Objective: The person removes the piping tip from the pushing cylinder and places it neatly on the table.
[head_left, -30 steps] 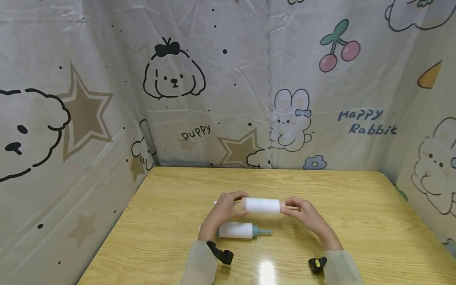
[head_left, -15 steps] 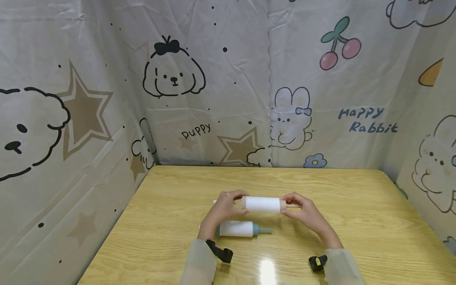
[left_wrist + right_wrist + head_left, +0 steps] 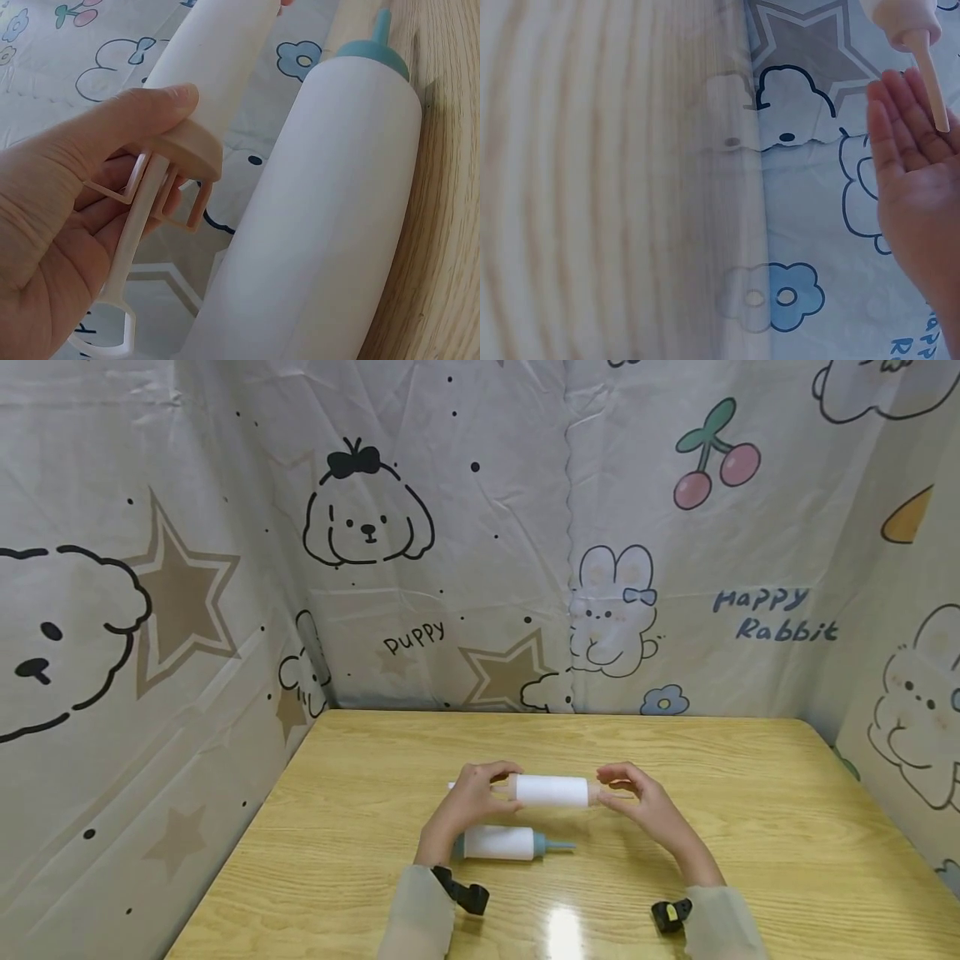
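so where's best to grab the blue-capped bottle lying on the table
Probably round the middle of the blue-capped bottle, coming down from above. It lies flat on the table, nozzle pointing right, so the wide white barrel offers the broadest hold. The left hand is nearest but holds the pink-capped bottle.

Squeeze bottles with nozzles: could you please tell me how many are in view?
2: the pink-capped squeeze bottle, gripped by the left hand above the table; the blue-capped squeeze bottle lying beneath it. None seems hidden.
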`<state>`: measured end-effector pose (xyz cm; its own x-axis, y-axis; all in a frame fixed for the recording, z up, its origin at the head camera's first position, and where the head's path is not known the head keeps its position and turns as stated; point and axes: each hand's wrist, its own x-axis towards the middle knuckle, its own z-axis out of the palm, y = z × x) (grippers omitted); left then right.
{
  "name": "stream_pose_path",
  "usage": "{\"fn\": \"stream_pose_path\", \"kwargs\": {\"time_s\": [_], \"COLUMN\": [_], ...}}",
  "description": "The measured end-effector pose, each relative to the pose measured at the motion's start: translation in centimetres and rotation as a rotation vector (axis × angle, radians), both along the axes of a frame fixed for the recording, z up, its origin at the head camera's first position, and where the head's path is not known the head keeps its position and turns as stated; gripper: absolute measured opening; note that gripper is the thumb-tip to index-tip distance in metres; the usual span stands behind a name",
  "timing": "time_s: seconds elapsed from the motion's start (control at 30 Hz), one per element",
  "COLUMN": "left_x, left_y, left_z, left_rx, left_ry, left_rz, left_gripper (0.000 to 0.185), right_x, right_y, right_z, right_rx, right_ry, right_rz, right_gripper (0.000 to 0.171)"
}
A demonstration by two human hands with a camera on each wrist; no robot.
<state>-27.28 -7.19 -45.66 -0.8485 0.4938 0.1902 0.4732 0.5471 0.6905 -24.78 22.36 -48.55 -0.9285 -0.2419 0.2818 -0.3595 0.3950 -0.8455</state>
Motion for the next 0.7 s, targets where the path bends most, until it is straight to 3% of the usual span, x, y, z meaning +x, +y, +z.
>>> {"fn": "stream_pose_path", "kwargs": {"time_s": [0.1, 0.3, 0.43, 0.7], "left_x": [0.0, 0.0, 0.1, 0.1], "left_y": [0.0, 0.2, 0.4, 0.4], "left_z": [0.0, -0.1, 0.0, 0.1], "left_rx": [0.004, 0.008, 0.008, -0.020], "left_ry": [0.004, 0.000, -0.010, -0.008], "left_rz": [-0.006, -0.021, -0.021, -0.015], "left_gripper": [0.042, 0.043, 0.042, 0.045], "right_x": [-0.1, -0.1, 0.3, -0.1], "right_y": [0.0, -0.2, -0.5, -0.1], "right_z": [0.0, 0.1, 1.0, -0.2], "right_rx": [0.009, 0.005, -0.013, -0.026], "right_ry": [-0.103, -0.248, -0.278, -0.278], "right_rz": [-0.019, -0.022, 0.019, 0.009], "right_gripper": [0.032, 0.038, 0.042, 0.032]}}
